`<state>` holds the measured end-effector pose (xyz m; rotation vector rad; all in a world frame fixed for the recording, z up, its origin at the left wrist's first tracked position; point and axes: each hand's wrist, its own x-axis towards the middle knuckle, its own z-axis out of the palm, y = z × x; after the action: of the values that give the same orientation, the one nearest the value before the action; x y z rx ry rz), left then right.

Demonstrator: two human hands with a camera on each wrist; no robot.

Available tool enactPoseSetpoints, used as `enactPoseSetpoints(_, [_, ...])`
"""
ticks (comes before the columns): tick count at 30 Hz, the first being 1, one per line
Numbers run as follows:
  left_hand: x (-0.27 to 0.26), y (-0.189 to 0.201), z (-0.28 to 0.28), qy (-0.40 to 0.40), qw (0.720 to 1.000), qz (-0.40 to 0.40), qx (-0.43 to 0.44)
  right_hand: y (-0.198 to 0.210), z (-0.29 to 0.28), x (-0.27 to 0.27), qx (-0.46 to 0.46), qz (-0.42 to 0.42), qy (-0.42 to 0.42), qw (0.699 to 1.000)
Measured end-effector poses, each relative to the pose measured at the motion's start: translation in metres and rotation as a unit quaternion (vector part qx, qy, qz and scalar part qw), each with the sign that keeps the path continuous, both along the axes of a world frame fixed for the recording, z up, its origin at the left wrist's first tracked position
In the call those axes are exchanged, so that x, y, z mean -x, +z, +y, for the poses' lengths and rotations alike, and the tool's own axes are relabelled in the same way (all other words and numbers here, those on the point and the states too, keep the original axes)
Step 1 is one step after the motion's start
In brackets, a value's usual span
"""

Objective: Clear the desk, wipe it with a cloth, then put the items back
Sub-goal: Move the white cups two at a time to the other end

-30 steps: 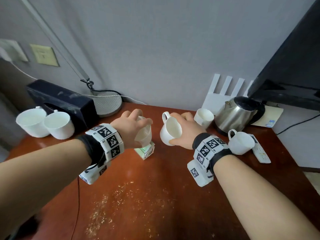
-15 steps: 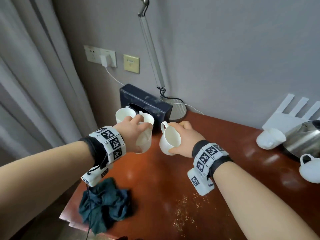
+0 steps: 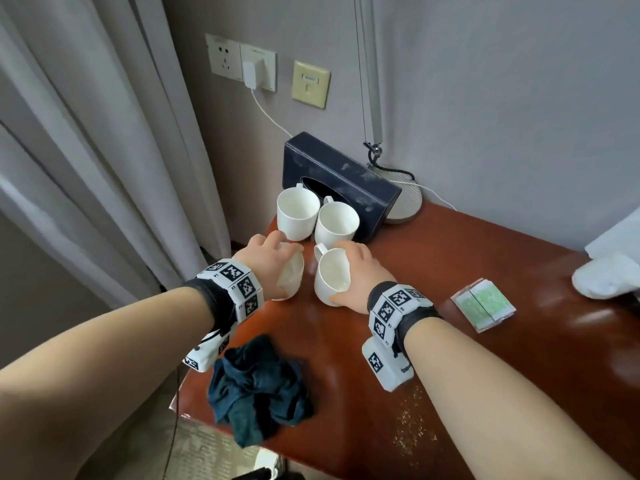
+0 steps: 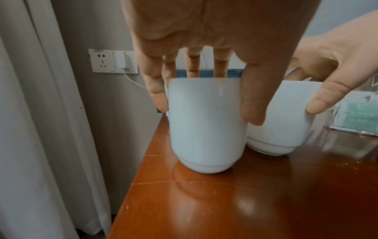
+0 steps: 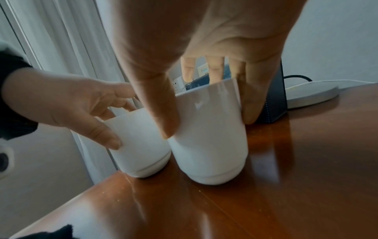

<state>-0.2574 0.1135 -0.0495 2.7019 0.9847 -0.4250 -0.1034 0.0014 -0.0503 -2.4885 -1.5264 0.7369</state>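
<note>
My left hand (image 3: 273, 263) grips a white mug (image 3: 291, 280) from above, thumb and fingers round its rim; in the left wrist view that mug (image 4: 206, 126) stands on the red-brown desk (image 3: 450, 358). Beside it my right hand (image 3: 356, 271) holds a second white mug (image 3: 330, 278) the same way, and the right wrist view shows that mug (image 5: 210, 134) on the desk too. Two more white mugs (image 3: 298, 213) (image 3: 336, 223) stand just behind, against a dark tissue box (image 3: 339, 181). A crumpled dark teal cloth (image 3: 259, 386) lies near the desk's front left corner.
A lamp base (image 3: 405, 202) and its pole sit behind the tissue box by the wall. Green-and-white packets (image 3: 483, 304) lie to the right, a white object (image 3: 606, 275) at the far right edge. Crumbs (image 3: 412, 427) speckle the desk's front. A curtain (image 3: 86, 150) hangs left.
Both hands carried their mugs leftward across the desk and lowered them in front of the two mugs by the tissue box. The view swung left; kettle and remote left the frame.
</note>
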Motion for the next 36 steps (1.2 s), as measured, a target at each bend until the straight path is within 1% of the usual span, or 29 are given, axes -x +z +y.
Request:
enactPoseSetpoints(5, [-0.008,-0.002,0.006,0.011,0.999,-0.046,0.023,-0.001,0.003,-0.001,-0.018,0.006,-0.011,1.000])
enactPoseSetpoints(9, [-0.006,-0.004,0.009,0.069,0.992,-0.088,0.064,0.001,0.000,-0.003,-0.009,0.011,-0.022,1.000])
enactPoseSetpoints(13, [-0.003,0.002,0.011,0.112,0.985,-0.092,0.098,0.007,-0.001,-0.006,-0.005,0.041,-0.046,0.998])
enactPoseSetpoints(23, [-0.011,0.002,0.007,0.151,0.982,-0.078,0.087,0.008,0.006,-0.001,-0.010,0.050,-0.080,0.995])
enactPoseSetpoints(32, [-0.016,-0.002,-0.003,0.183,0.973,-0.111,0.082,0.009,0.004,0.001,-0.001,0.029,-0.058,0.998])
enactPoseSetpoints(34, [-0.014,-0.004,-0.005,0.178,0.974,-0.121,0.067,0.011,0.001,-0.001,0.002,0.019,-0.053,0.998])
enactPoseSetpoints(36, [-0.013,-0.002,-0.007,0.155,0.979,-0.128,0.045,0.016,-0.004,-0.004,0.000,0.004,-0.050,0.999])
